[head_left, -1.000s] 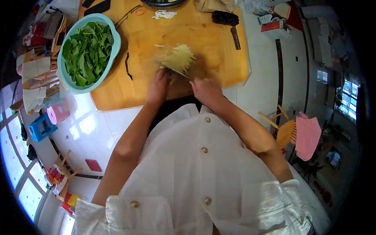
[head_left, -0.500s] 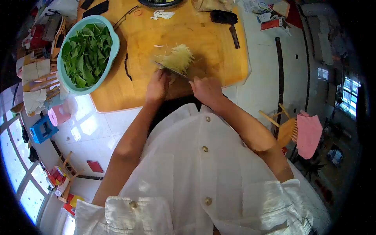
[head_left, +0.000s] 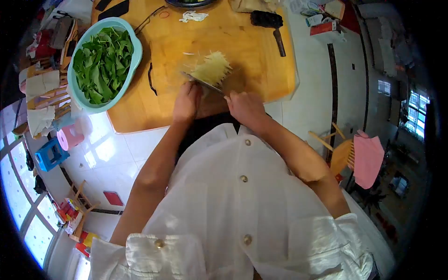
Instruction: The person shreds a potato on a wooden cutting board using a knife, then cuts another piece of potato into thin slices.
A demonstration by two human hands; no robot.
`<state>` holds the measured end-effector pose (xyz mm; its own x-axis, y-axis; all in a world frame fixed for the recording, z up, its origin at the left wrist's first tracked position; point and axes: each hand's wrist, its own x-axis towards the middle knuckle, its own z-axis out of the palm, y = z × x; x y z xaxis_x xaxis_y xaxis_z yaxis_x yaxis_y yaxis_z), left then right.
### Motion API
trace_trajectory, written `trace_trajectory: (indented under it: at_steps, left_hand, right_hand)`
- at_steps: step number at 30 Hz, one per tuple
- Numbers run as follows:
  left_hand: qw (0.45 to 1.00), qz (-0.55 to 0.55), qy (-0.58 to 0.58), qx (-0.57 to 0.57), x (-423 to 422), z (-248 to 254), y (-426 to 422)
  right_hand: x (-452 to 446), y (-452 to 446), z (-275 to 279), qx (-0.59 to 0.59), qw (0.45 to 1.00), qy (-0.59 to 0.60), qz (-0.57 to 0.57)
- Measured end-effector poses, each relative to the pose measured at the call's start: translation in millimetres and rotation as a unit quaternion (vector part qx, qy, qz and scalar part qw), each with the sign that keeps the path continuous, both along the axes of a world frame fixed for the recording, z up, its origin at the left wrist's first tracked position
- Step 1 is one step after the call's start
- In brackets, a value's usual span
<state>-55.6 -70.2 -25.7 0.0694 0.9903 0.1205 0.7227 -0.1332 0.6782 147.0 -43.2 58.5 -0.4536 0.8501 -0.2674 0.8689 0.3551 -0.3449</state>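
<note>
Slicing seems underway: the right hand clenches a grey metal-bladed knife; the left hand curls beside it, grasp unclear. Fine pale-yellow shreds lie beyond the blade on the orange-brown wooden table. Another stroke calls for tucked fingertips.

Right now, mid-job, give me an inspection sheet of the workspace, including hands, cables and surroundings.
Surface: wooden table, visible between the items.
Job's things: knife against a heap of pale shreds; leafy greens in a pale blue basin, left.
Clutter: crumpled white item, black object, far side.
Hands: right hand grips the knife; left hand close beside the blade, its grip unclear.
Cables: none certain; thin dark strip beside the basin, kind unclear.
Surroundings: tiled floor, blue stool, pink cloth on a chair.
</note>
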Motion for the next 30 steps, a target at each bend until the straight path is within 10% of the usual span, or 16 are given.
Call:
trace_trajectory:
  at_steps: [30]
  left_hand:
    - [0.997, -0.004, 0.051, -0.052, 0, 15, -5]
  right_hand:
    - [-9, -6, 4, -0.024, 1.0, -0.006, 0.011]
